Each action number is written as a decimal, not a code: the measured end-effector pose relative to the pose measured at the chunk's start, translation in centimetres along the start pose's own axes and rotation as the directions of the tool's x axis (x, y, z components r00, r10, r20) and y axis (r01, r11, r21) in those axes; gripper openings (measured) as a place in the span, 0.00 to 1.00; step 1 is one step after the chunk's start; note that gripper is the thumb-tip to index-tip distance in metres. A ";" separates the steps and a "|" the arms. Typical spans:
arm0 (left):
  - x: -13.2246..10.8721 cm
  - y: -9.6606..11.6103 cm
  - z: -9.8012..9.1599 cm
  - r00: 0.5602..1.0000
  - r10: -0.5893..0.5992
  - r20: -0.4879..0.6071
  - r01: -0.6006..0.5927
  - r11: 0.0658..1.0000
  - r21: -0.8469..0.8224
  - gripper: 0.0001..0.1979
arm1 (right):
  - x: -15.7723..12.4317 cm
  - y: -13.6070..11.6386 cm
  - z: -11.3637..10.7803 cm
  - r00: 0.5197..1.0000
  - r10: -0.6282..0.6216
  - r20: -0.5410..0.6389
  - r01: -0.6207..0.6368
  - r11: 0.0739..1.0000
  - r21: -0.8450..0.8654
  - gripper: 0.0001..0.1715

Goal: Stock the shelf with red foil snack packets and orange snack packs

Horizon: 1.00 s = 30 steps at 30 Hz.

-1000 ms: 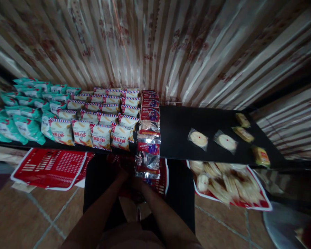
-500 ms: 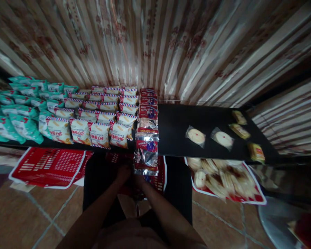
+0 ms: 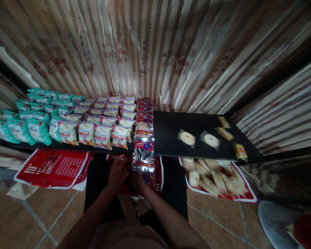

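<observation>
Between my knees, below the table edge, is a red basket (image 3: 158, 178) with a white rim. My left hand (image 3: 118, 173) is over its left part, fingers apart, with nothing visible in them. Deeper in the basket is my right hand (image 3: 137, 181); its fingers are lost in shadow, so I cannot see what they touch. Just above it, a column of red-and-silver snack packets (image 3: 143, 152) runs across the black table (image 3: 168, 138), its front packet jutting past the edge. Cream snack bags (image 3: 102, 136) stand in rows directly left of the packets.
Teal bags (image 3: 38, 130) stand at the table's left. Two round wrapped pastries (image 3: 187, 137) and several small yellow packs (image 3: 239, 152) lie on the right. Below are another red basket (image 3: 52, 167) and a basket of wrapped pastries (image 3: 223, 178). A striped curtain (image 3: 158, 52) hangs behind.
My left hand has lifted away from my right hand, and its fingers now show more clearly. The right hand stays low in the basket. The view has shifted slightly.
</observation>
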<state>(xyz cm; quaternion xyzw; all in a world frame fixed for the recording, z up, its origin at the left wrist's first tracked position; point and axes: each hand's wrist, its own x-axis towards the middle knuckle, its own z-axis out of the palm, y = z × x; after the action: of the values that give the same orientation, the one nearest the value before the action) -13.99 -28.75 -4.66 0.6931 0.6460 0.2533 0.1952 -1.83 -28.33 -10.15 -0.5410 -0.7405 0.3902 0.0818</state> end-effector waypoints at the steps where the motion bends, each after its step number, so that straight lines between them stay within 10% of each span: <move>1: -0.5 -0.2 -0.4 0.995 0.034 -0.093 -0.033 0.999 0.013 0.15 | -0.3 -0.6 -0.1 1.000 0.001 -0.014 -0.001 1.000 0.002 0.15; 7: -2.2 -0.9 -2.4 0.902 0.076 -0.425 -0.057 0.997 0.058 0.15 | -1.9 -3.7 -1.1 0.987 -0.048 -0.153 0.085 0.965 0.247 0.14; 12: -2.4 -0.1 -4.0 0.839 -0.130 -0.528 0.092 0.991 -0.098 0.23 | -3.3 -5.2 -2.1 0.939 -0.129 -0.318 0.249 0.893 0.375 0.18; 19: -2.6 2.2 -5.2 0.825 -0.525 -0.210 0.289 0.711 -0.641 0.28 | -5.1 -6.7 -4.4 0.904 -0.082 -0.419 0.293 0.833 0.469 0.17; 30: -2.0 5.8 -4.1 0.948 -0.318 0.005 0.185 0.537 -0.823 0.21 | -6.9 -5.9 -8.5 0.884 0.101 -0.456 0.256 0.712 0.654 0.20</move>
<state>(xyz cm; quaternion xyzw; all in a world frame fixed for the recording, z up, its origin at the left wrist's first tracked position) -11.88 -31.53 1.87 0.4045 0.5619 0.5402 0.4783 1.26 -30.82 1.65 -0.5131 -0.5192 0.4969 0.4694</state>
